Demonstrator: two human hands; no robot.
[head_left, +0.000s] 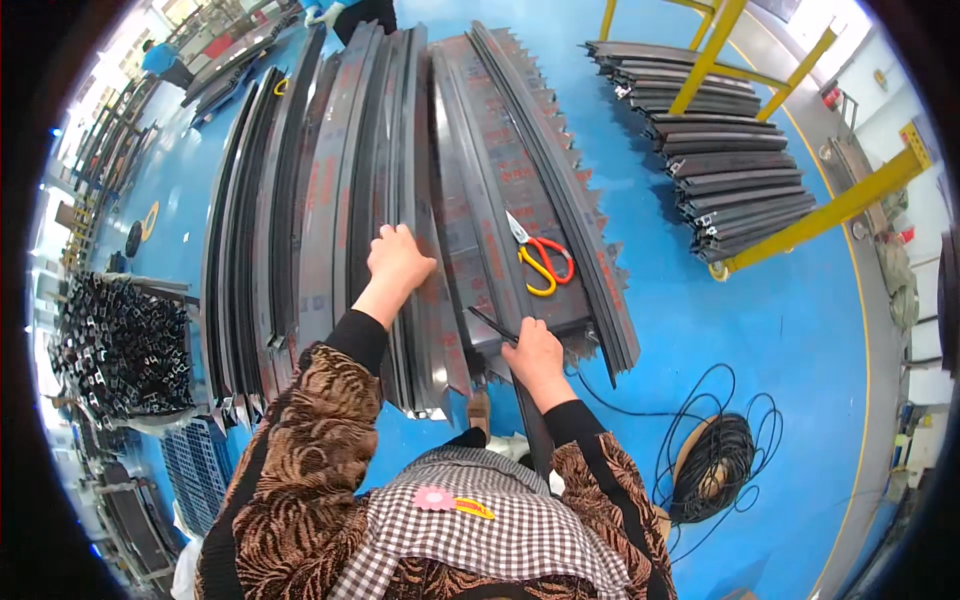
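My left hand [398,262] is on the long dark profile strips [345,190], its fingers bent over one of them and the thumb out to the right. What lies under its fingertips is hidden. My right hand [537,352] is closed on a thin black strip [488,322] whose end sticks out toward the upper left. Just beyond the right hand lie scissors [543,262] with one red and one yellow handle, on the profiles with red print. Below the right wrist, a dark flat length [533,430] slants down beside the checked apron.
A coil of black cord [715,465] with loose loops lies on the blue floor [780,340] at the right. Yellow rails [830,215] and stacked dark profiles [735,150] stand at far right. Bundled profiles [125,345] and a blue crate [195,470] are left. Another person [360,15] stands beyond.
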